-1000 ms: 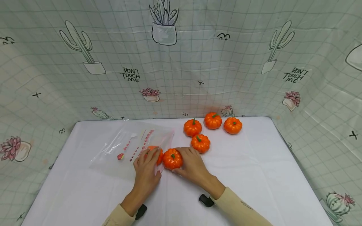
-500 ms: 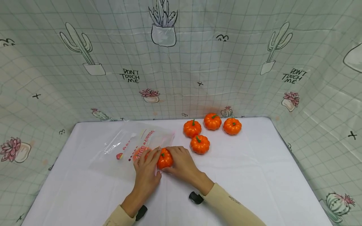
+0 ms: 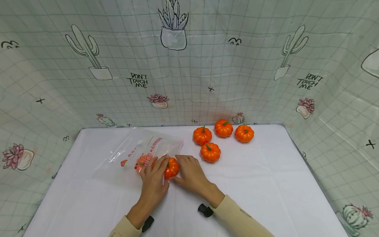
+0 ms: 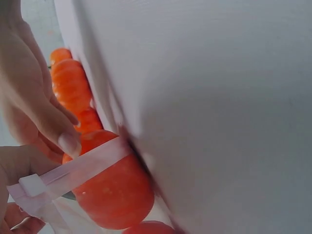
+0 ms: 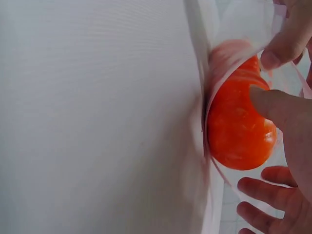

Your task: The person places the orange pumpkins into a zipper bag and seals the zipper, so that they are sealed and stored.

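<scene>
A clear zip bag (image 3: 124, 148) with red print lies flat at the left of the table in the head view. One small orange pumpkin (image 3: 141, 163) shows through its plastic. A second pumpkin (image 3: 172, 169) sits in the bag's mouth, partly behind my left fingers. My left hand (image 3: 154, 179) pinches the upper edge of the mouth, near a white slider (image 4: 33, 185) in the left wrist view. My right hand (image 3: 192, 174) is at the second pumpkin's right side; its thumb (image 5: 270, 102) touches the pumpkin while the other fingers stand apart from it.
Several more pumpkins (image 3: 209, 152) stand in a loose group behind my right hand, towards the table's back edge. A white cloth covers the table (image 3: 254, 184). A grid-patterned curtain (image 3: 195, 59) hangs at the back and sides.
The right hand has pushed the second pumpkin leftward into the bag's mouth, then loosened its fingers slightly. The first pumpkin has slid left, deeper inside. The left hand has stayed in place.
</scene>
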`<state>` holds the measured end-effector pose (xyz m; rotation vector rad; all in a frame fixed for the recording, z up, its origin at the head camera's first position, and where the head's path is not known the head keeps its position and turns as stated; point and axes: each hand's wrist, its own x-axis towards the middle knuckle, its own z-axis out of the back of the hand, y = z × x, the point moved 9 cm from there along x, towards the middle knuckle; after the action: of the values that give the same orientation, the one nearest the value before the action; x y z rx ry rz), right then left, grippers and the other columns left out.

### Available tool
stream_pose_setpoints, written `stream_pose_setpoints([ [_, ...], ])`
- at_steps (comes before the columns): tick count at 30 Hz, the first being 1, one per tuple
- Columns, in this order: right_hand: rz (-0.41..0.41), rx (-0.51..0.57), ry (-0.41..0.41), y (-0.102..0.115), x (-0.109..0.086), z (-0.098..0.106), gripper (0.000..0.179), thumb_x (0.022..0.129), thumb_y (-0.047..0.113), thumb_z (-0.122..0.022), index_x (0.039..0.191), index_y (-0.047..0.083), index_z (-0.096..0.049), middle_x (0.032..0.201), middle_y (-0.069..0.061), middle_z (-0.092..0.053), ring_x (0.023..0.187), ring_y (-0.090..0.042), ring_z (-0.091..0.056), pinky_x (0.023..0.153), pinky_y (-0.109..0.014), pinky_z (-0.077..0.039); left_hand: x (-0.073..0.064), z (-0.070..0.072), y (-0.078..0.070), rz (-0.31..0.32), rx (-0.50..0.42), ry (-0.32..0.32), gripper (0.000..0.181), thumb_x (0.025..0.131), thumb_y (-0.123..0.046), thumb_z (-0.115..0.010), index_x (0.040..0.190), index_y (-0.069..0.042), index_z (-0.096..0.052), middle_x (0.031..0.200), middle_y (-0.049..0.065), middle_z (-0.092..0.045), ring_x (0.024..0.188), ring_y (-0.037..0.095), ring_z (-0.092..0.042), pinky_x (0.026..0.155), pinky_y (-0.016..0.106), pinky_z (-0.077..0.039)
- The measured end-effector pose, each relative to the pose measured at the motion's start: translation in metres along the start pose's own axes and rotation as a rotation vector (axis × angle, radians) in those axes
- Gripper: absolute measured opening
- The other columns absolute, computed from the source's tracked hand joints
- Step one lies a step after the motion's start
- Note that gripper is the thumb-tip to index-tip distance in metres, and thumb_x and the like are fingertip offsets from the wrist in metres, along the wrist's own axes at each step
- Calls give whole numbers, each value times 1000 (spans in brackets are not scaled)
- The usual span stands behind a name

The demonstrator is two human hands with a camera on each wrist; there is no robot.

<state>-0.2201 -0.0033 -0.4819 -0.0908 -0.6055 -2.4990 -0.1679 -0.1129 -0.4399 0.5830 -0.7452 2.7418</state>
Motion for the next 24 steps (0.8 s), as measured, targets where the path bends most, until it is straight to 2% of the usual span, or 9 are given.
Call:
stream_pose_setpoints([
  [6, 1, -16, -4, 3, 2, -3, 69, 88, 40, -86, 142, 6, -61, 136, -10, -67, 127, -32, -58, 110, -48, -47, 0, -1, -2, -14, 4, -4, 80, 68, 12, -90, 143, 1, -63, 147, 14, -60, 138, 40, -42, 103, 62, -31],
  [12, 36, -78, 28, 14, 5, -12, 70, 91, 44, -82, 146, 6, -60, 135, -10, -65, 128, -30, -57, 111, -48, -45, -1, -2, -3, -9, 18, 5, 79, 70, 11, -88, 144, 0, -63, 147, 13, -60, 139, 39, -42, 103, 62, -32],
  [17, 22, -90, -7, 13, 3, -11, 67, 91, 45, -82, 143, 8, -62, 134, -8, -65, 127, -29, -57, 110, -47, -45, -2, -2, -3, -14, 10, 7, 78, 72, 12, -86, 145, 0, -62, 148, 13, -60, 138, 39, -43, 102, 62, -32],
  [21, 52, -85, -10, 15, 2, -10, 66, 94, 42, -80, 146, 8, -60, 136, -10, -64, 128, -30, -56, 110, -48, -45, -1, -3, -2, -14, 9, 3, 77, 73, 11, -86, 145, 0, -62, 148, 13, -60, 139, 40, -43, 103, 62, -31],
  [24, 52, -63, -39, 10, -2, -1, 64, 94, 37, -80, 147, 7, -59, 137, -11, -63, 128, -31, -56, 110, -49, -45, 0, -4, -2, -10, 9, 11, 79, 72, 11, -87, 145, -1, -62, 149, 13, -60, 139, 39, -42, 104, 63, -31],
])
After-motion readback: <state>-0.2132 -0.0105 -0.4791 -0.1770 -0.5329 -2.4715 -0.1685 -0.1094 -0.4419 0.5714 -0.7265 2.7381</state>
